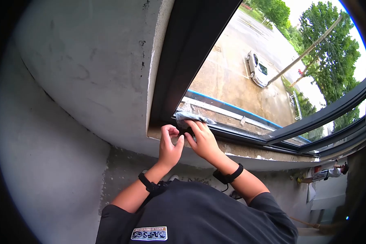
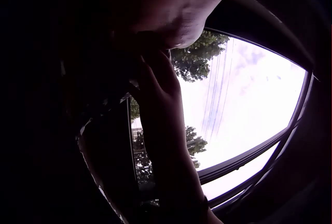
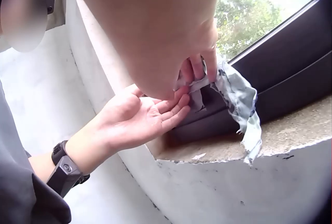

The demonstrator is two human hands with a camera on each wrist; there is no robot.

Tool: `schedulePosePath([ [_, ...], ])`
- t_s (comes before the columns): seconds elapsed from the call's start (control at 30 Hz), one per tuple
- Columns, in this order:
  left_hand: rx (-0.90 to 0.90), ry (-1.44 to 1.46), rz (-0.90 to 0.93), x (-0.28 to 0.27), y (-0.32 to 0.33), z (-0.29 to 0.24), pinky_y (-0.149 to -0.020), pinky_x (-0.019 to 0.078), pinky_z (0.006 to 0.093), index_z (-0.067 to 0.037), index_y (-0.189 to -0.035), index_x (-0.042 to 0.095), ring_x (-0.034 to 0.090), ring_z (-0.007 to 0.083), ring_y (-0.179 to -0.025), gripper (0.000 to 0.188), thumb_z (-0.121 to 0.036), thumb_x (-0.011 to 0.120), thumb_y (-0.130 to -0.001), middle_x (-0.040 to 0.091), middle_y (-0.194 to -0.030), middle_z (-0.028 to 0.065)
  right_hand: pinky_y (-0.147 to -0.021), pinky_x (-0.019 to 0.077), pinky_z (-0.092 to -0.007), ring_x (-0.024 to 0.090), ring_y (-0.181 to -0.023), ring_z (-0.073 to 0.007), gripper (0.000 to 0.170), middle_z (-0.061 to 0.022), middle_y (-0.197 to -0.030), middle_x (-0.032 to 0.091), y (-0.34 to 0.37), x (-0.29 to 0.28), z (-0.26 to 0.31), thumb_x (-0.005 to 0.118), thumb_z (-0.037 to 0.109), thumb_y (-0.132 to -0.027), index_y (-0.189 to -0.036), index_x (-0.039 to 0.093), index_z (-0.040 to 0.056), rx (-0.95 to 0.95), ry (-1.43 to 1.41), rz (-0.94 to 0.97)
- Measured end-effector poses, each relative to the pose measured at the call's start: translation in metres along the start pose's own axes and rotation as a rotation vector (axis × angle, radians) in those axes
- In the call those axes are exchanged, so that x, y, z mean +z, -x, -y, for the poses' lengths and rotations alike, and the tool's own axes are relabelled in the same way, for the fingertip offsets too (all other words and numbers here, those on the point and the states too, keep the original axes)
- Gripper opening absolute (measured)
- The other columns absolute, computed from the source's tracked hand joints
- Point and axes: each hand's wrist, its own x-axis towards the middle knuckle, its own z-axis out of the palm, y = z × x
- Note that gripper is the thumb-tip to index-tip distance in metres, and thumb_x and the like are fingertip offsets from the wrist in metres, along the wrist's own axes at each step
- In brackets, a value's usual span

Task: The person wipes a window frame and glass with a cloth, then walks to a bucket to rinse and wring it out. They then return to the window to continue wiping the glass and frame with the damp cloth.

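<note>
Cloth (image 1: 193,116) in the window corner, work apparently midway

Bunched pale blue, the cloth sits at the lower corner of the dark window frame (image 1: 187,49), above the bare sill (image 3: 290,130). The right hand (image 1: 204,140) has it in its grip, fingers bent over the fabric, while a ragged strip hangs down across the sill. The left hand (image 1: 171,150) waits just beside it, palm turned up and fingers loosely bent, its grip apparently free of any object; whether its fingertips brush the fabric cannot be told.

With the cloth at the frame and in the person's hold, the job looks like wiping and seems to be under way rather than finished. How much is done is hard to judge: no plain line parts a cleaned stretch from an untreated one. The lower rail runs on well away from the cloth, and whether that length has been covered does not show. A pale flake (image 3: 199,156) lies on the sill, so some tidying probably remains there. The left wrist view is too dark to add anything about progress.
</note>
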Motion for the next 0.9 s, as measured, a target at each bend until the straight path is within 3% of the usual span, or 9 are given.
schedulePosePath([
  [0.07,0.094,-0.117,0.175,-0.009,-0.007,-0.018,-0.086,0.0523,0.0381,0.001,-0.105,0.058,0.064,0.0293,-0.094,0.019,0.003,0.063,-0.087,0.062,-0.1,0.0148,-0.097,0.05,-0.0449,0.059,-0.112,-0.0415,0.05,-0.0193,-0.121,0.063,-0.001,0.0,0.0,0.07,0.016,-0.091,-0.137,0.056,0.0036,0.065,-0.085,0.024],
  [0.13,0.116,-0.101,0.18,-0.005,-0.013,-0.009,-0.081,0.0529,0.0386,0.001,-0.102,0.06,0.065,0.031,-0.091,0.014,0.003,0.061,-0.087,0.063,-0.099,0.0153,-0.098,0.0491,-0.0451,0.059,-0.113,-0.0415,0.045,-0.0207,-0.123,0.064,-0.001,0.002,-0.002,0.067,0.015,-0.094,-0.136,0.057,0.0031,0.077,-0.106,0.025],
  [0.2,0.089,-0.113,0.128,-0.001,-0.023,-0.004,-0.079,0.054,0.0372,0.001,-0.104,0.06,0.066,0.0284,-0.089,0.014,0.002,0.06,-0.089,0.064,-0.099,0.0147,-0.101,0.0477,-0.0453,0.059,-0.117,-0.0412,0.043,-0.0214,-0.124,0.064,-0.002,0.004,-0.007,0.065,0.014,-0.095,-0.136,0.057,0.0027,0.095,-0.222,0.034],
  [0.27,-0.065,0.07,0.049,0.011,-0.033,0.011,-0.081,0.0552,0.0329,0.001,-0.109,0.059,0.068,0.022,-0.092,0.014,0.002,0.057,-0.095,0.066,-0.103,0.0123,-0.102,0.0478,-0.044,0.06,-0.121,-0.0381,0.04,-0.0205,-0.124,0.064,-0.001,0.008,-0.012,0.065,0.011,-0.097,-0.135,0.058,0.0019,0.119,-0.259,0.035],
  [0.43,-0.102,0.139,0.051,0.017,-0.04,-0.001,-0.086,0.055,0.0342,0.002,-0.112,0.057,0.066,0.0222,-0.1,0.017,0.002,0.057,-0.095,0.065,-0.107,0.0145,-0.105,0.0466,-0.0433,0.06,-0.122,-0.0381,0.044,-0.0218,-0.125,0.064,-0.006,0.002,-0.007,0.067,0.012,-0.095,-0.136,0.055,-0.0008,0.107,-0.339,0.02],
  [0.53,0.021,0.085,0.011,0.023,-0.04,-0.015,-0.093,0.0532,0.0366,0.001,-0.114,0.054,0.064,0.022,-0.107,0.02,0.001,0.057,-0.095,0.064,-0.11,0.0138,-0.102,0.0471,-0.0452,0.059,-0.12,-0.0408,0.051,-0.0228,-0.125,0.063,-0.012,-0.006,-0.003,0.068,0.016,-0.094,-0.139,0.052,-0.0003,0.03,-0.27,-0.028],
  [0.57,-0.002,0.117,0.042,0.023,-0.041,-0.018,-0.1,0.0506,0.0387,0.001,-0.12,0.051,0.062,0.0226,-0.111,0.026,0.001,0.058,-0.095,0.061,-0.115,0.0135,-0.104,0.0469,-0.0445,0.059,-0.122,-0.0394,0.052,-0.0224,-0.127,0.063,-0.014,-0.012,-0.001,0.069,0.015,-0.093,-0.139,0.051,-0.0009,0.032,-0.28,-0.024],
  [0.73,0.083,0.207,0.026,0.032,-0.045,-0.059,-0.111,0.045,0.0438,0.002,-0.138,0.043,0.057,0.025,-0.122,0.046,0.001,0.057,-0.094,0.053,-0.131,0.0164,-0.104,0.0488,-0.0417,0.063,-0.121,-0.0354,0.049,-0.0202,-0.126,0.066,-0.031,-0.049,0.015,0.068,0.01,-0.091,-0.137,0.054,-0.0011,0.016,-0.381,-0.028],
  [0.9,0.197,0.143,0.08,0.033,-0.059,-0.087,-0.11,0.0437,0.0429,0.004,-0.142,0.04,0.055,0.0272,-0.124,0.052,-0.004,0.059,-0.094,0.051,-0.133,0.0181,-0.103,0.0497,-0.0405,0.066,-0.117,-0.0314,0.045,-0.0167,-0.122,0.069,-0.048,-0.083,0.03,0.065,0.005,-0.09,-0.134,0.056,-0.001,-0.006,-0.421,-0.048],
])
